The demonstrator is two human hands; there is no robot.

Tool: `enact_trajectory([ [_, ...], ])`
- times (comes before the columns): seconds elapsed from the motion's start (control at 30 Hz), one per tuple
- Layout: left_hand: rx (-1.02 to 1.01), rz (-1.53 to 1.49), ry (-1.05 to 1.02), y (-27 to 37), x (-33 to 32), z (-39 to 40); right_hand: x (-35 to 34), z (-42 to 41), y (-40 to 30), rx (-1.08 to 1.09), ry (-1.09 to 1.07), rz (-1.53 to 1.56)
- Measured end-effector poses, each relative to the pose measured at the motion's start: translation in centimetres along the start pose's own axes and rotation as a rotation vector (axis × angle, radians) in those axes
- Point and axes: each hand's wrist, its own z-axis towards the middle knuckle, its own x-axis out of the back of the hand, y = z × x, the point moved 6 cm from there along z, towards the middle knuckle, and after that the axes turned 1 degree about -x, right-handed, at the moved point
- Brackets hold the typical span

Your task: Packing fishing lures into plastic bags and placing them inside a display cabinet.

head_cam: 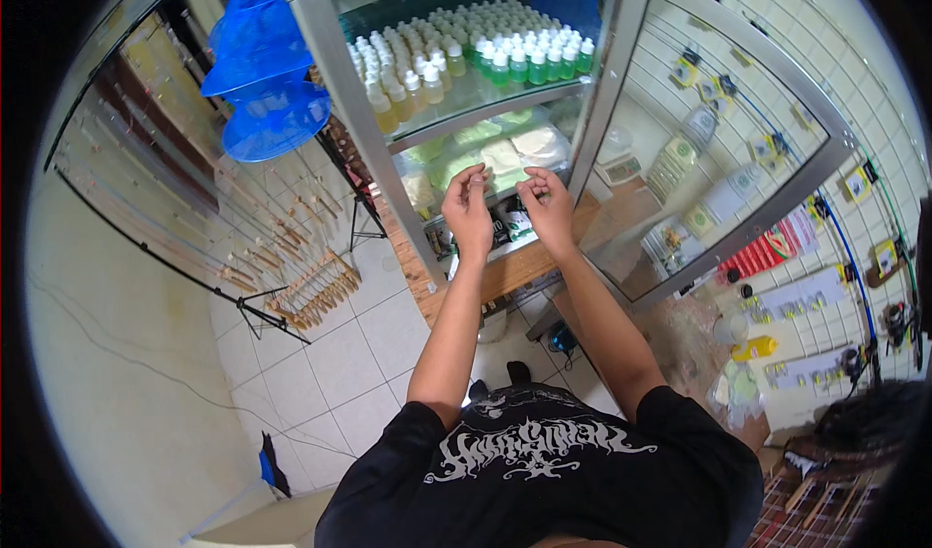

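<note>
Both my arms reach forward to a metal-framed glass cabinet [477,118]. My left hand [468,204] and my right hand [544,202] are raised before its middle shelf, fingers loosely curled and apart, with nothing seen in either. Behind them lie clear bags of pale green and cream-coloured contents [502,156]. On the shelf above stand many small dropper bottles: green ones [537,67] at the right, yellowish ones [429,86] at the left, all with white caps. Dark and white packets [518,222] sit lower, partly hidden by my hands.
The cabinet's glass door [717,133] hangs open at the right. Beyond it stand plastic bottles [673,158] and a small scale [619,169]. A yellow squeeze bottle [755,348] lies on the right-hand table. Blue mesh nets [273,111] hang at the left, above a rack of wooden-handled rods [313,297].
</note>
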Motion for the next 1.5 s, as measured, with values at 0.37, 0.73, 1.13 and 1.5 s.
enact_trajectory([
  [0.37, 0.347, -0.011, -0.489, -12.9, 1.0, -15.8, 12.1, -18.7, 9.8, -0.462, 0.107, -0.13],
  [0.73, 0.768, 0.136, -0.907, -20.0, -2.3, -25.3, 26.2, -33.3, 13.5, -0.706, 0.598, -0.163],
  [1.13, 0.83, 0.044, -0.989, -18.6, -10.0, -32.0, 34.3, -38.1, 14.1, -0.783, 0.773, -0.145],
  [1.5, 0.831, -0.025, -1.127, -17.7, -19.0, -44.3, 48.4, -44.0, 16.0, -0.725, 0.879, -0.175],
])
